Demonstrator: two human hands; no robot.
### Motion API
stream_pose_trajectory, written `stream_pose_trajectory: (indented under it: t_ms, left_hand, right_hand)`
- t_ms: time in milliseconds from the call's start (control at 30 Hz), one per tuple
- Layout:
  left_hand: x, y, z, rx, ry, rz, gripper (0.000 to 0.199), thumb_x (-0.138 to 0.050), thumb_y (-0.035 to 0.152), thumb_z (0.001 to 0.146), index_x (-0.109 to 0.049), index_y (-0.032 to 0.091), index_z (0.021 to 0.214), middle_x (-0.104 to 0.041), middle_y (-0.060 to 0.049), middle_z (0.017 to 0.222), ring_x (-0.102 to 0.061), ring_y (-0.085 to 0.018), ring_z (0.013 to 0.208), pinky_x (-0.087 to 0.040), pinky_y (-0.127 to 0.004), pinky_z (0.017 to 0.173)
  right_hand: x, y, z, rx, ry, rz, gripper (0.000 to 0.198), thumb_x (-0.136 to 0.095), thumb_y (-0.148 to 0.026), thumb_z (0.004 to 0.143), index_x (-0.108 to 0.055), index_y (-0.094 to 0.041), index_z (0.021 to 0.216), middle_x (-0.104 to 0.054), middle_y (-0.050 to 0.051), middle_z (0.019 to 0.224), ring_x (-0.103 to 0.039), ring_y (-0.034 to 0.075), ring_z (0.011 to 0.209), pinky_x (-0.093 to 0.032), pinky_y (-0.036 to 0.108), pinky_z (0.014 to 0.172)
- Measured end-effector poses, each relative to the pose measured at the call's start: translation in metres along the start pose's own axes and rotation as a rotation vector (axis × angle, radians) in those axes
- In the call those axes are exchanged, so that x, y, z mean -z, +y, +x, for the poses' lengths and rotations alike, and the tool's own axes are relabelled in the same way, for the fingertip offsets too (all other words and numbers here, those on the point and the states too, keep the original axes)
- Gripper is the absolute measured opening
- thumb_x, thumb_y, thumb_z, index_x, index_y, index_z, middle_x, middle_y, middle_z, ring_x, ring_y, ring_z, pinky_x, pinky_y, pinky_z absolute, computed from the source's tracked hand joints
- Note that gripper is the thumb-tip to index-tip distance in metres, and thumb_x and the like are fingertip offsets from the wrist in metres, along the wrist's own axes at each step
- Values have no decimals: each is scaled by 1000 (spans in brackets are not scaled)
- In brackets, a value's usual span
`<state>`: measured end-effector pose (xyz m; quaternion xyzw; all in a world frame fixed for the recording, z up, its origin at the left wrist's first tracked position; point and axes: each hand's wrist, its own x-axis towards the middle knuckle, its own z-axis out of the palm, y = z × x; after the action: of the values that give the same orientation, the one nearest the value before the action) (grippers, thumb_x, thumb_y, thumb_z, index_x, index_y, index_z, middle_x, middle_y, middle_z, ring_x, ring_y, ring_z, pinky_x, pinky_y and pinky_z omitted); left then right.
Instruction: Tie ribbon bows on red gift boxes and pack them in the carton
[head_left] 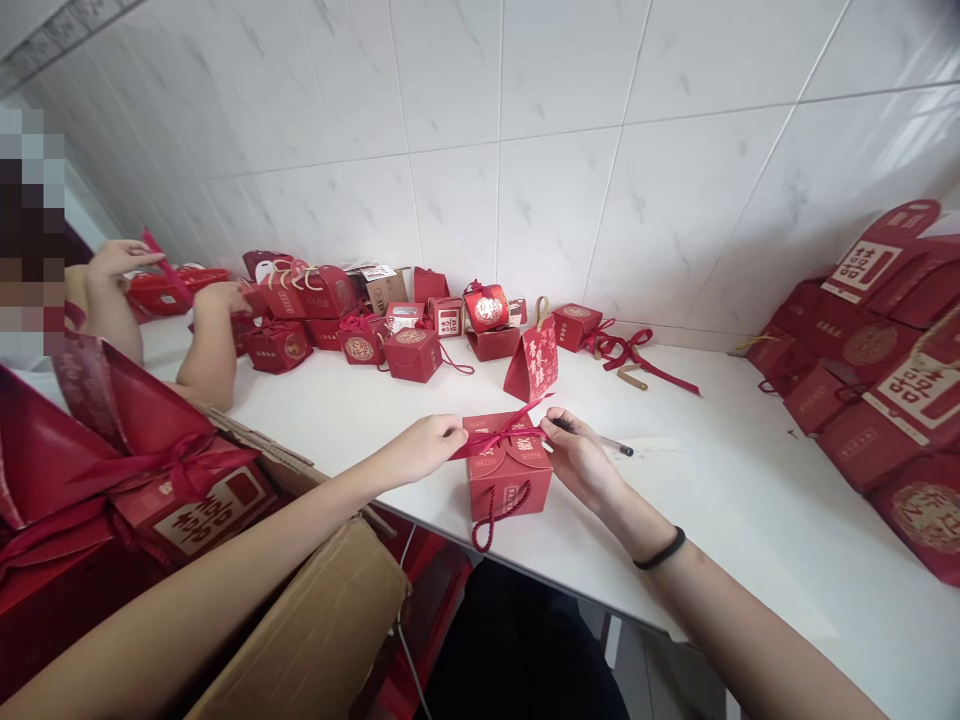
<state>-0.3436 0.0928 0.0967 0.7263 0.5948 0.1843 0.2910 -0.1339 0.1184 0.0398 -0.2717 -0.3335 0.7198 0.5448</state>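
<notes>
A red gift box (510,480) with a cord handle on its front stands at the near edge of the white table. Across its top runs a red ribbon (495,437), crossed or knotted at the middle. My left hand (431,445) pinches the ribbon at the box's left side. My right hand (581,455) pinches the ribbon's other side at the box's upper right, its fingers closed. Beside the right hand a black pen (616,445) shows, partly hidden by the hand. Just behind the box stands a triangular red box (534,362) with a loop on top.
Several red boxes (412,352) line the wall side. Loose ribbon (637,355) and a small gold tag (632,378) lie right of them. Stacked boxes (885,370) rise at right. A cardboard carton (322,610) with red boxes sits at left, near a co-worker's hands (124,258) holding ribbon.
</notes>
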Motion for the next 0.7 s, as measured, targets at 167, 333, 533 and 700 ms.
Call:
stream_pose_trajectory:
  t_ms: [167,333,533,700]
  left_hand:
    - [0,2,-1,-48,-13,50,26,-33,37,80,-35,19,61,-43,2,62,-41,-14,59,-31,-27,57]
    - [3,0,-3,-24,18,89,26,-33,40,81,-44,20,70,-55,-1,74,-52,-18,71,-39,-30,67]
    - [4,25,-6,-241,132,241,66,-51,56,74,-38,16,125,-42,-16,132,-39,-30,123,-35,-43,99]
    - [-13,45,-2,-263,-133,433,92,-66,51,62,-25,22,139,-39,-16,137,-38,-36,124,-36,-46,97]
  right_hand:
    - [-2,3,-2,0,3,98,44,-85,-20,49,-45,-19,69,-47,-5,65,-44,10,60,-40,21,58]
    - [-2,-1,1,38,92,5,35,-76,-24,50,-45,-19,64,-42,-5,58,-41,11,57,-40,22,55]
    - [12,-8,12,92,263,-3,29,-68,-31,55,-42,-20,62,-31,-6,53,-37,12,54,-41,23,52]
    - [19,-8,15,105,287,-60,28,-67,-31,54,-42,-21,62,-40,-3,55,-42,14,54,-41,26,49]
